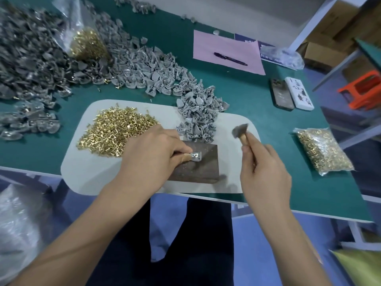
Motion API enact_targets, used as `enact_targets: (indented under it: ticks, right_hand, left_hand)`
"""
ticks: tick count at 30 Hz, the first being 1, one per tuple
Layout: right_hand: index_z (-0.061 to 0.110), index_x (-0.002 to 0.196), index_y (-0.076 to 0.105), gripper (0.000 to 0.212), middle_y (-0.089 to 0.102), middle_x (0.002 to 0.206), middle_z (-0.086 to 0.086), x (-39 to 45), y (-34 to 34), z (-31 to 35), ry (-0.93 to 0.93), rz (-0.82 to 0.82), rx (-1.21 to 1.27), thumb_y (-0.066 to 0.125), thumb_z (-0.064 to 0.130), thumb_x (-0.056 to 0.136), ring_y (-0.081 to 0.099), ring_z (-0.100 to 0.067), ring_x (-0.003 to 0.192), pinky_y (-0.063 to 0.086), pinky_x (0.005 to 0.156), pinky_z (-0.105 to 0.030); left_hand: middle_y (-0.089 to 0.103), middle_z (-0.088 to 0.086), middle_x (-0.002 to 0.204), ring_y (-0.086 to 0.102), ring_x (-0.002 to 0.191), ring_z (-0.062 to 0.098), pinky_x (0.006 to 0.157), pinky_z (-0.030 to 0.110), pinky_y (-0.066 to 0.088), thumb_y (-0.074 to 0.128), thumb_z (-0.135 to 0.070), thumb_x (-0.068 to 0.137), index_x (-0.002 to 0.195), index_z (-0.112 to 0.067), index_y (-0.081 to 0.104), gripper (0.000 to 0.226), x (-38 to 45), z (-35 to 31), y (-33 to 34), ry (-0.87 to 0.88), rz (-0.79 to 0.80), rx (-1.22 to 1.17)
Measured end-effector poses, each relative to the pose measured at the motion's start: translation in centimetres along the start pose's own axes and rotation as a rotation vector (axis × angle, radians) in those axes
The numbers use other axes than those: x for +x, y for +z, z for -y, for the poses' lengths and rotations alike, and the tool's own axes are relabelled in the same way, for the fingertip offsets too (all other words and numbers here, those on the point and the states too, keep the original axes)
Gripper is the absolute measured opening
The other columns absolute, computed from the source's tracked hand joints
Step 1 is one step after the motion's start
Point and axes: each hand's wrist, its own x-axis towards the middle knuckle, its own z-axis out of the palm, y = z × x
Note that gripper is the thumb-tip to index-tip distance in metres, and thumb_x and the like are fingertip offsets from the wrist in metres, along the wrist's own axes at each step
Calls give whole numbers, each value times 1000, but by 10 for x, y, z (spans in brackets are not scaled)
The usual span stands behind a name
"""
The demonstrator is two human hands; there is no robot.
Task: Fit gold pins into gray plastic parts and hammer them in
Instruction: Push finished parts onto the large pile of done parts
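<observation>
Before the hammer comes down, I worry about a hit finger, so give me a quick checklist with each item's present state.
1. Gray part seated on the dark block: ok.
2. Left hand pinches the part: ok.
3. Left fingertips clear of the strike spot: not ok, they lie right beside it.
4. Right hand grips the hammer handle: ok.
5. Hammer head raised above the white mat: ok, though blurred.
6. Gold pin upright in the part: cannot tell.
</observation>
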Motion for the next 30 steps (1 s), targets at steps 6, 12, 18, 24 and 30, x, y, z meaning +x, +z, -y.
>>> enact_targets:
  ticks: [6, 12, 18, 24, 30]
  right_hand:
    - [33, 125, 73, 32, 68, 109, -5, 3, 27, -2, 114, 37, -145, 59, 18, 99, 47, -34, 105, 39, 82, -42]
    - [26, 107, 77, 15, 70, 101, 13, 12, 32, 80, -407, 49, 336, 68, 25, 95, 56, -15, 98, 40, 93, -25]
    - [33, 95, 79, 7, 67, 94, 16, 8, 65, 180, -658, 397, 291, 76, 28, 89, 55, -17, 97, 41, 86, -44]
    - [26, 108, 72, 15, 66, 108, 10, 12, 111, 232, -739, 514, 176, 62, 30, 97, 54, -17, 108, 41, 96, -37]
    - [29, 151, 41, 60, 35, 157, 3, 10, 135, 245, -817, 666, -132, 44, 60, 100, 26, -21, 145, 21, 117, -41]
  left_hand:
    - [57, -17, 89, 54, 99, 6, 69, 35, 49, 70, -40, 90, 95, -38, 73, 6, -17, 12, 4, -52, 28, -243]
    - [58, -23, 95, 57, 95, -1, 72, 26, 49, 68, -33, 91, 99, -40, 66, 10, -52, 50, -16, -189, -115, -373]
    - [68, -21, 93, 59, 90, 6, 77, 37, 52, 76, -26, 88, 97, -37, 72, 14, -74, 100, -42, -335, -254, -320]
    - [66, -19, 86, 55, 88, 11, 67, 34, 47, 70, -38, 89, 92, -36, 70, 4, -91, 152, -59, -590, -317, -89]
    - [61, -18, 81, 48, 84, 7, 56, 27, 38, 65, -42, 89, 87, -37, 66, 5, -89, 174, -64, -687, -310, 40]
